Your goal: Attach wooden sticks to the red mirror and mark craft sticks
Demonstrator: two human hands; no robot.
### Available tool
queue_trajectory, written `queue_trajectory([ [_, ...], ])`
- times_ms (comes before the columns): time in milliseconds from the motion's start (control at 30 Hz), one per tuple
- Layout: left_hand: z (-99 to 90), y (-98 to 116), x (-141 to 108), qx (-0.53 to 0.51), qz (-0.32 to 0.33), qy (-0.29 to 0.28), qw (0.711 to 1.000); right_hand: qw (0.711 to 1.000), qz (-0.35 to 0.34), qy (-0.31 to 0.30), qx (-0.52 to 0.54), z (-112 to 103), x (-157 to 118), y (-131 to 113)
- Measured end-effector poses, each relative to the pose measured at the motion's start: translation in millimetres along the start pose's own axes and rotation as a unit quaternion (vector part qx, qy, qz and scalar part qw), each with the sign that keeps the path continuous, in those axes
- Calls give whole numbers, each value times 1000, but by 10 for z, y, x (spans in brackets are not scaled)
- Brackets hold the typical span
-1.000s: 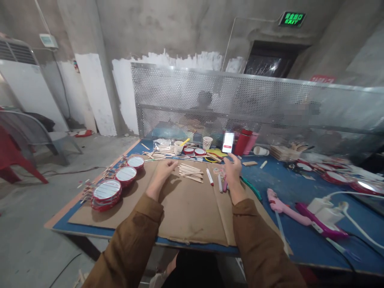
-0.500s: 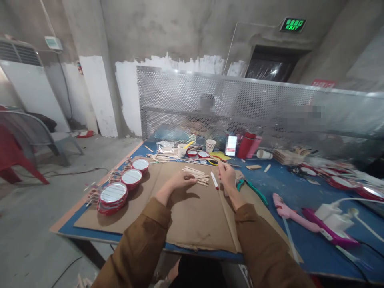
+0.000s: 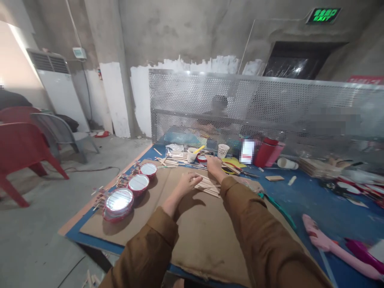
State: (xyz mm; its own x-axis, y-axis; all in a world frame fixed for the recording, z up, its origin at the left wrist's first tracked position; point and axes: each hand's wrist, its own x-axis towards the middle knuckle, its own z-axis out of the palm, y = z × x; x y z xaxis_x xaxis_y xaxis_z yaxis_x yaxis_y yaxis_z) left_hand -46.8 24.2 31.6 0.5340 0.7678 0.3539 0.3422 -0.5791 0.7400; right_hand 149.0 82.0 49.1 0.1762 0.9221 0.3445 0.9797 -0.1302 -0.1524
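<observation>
Your right hand (image 3: 213,165) has moved forward past the wooden craft sticks (image 3: 209,187) to their 12 o'clock, half-curled; any hold cannot be told. Your left hand (image 3: 187,183), loosely open and empty, rests at their 9 o'clock above the cardboard sheet (image 3: 192,244).

My left hand (image 3: 187,184) lies palm down with the fingers loosely curled, pointing toward my right, and my bare left wrist (image 3: 172,206) shows past the brown left sleeve (image 3: 151,246). My right hand (image 3: 214,167) reaches farther forward, just beyond the left, bent downward at the wrist. The brown right sleeve (image 3: 249,216) covers that forearm almost to the hand. Those 2 arms angle inward.
</observation>
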Motion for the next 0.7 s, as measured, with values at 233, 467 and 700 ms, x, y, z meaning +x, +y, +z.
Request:
queue_trajectory([
  [233,-28,60,-10,17,-10,-20,1000,993,-79,-30,-82,136,153,78],
  [467,61,43,-3,-12,-7,-15,1000,985,-109,-41,-126,89,53,203],
  [700,-32,-15,-14,-30,-35,0,999,981,-126,-28,-142,70,-6,81],
])
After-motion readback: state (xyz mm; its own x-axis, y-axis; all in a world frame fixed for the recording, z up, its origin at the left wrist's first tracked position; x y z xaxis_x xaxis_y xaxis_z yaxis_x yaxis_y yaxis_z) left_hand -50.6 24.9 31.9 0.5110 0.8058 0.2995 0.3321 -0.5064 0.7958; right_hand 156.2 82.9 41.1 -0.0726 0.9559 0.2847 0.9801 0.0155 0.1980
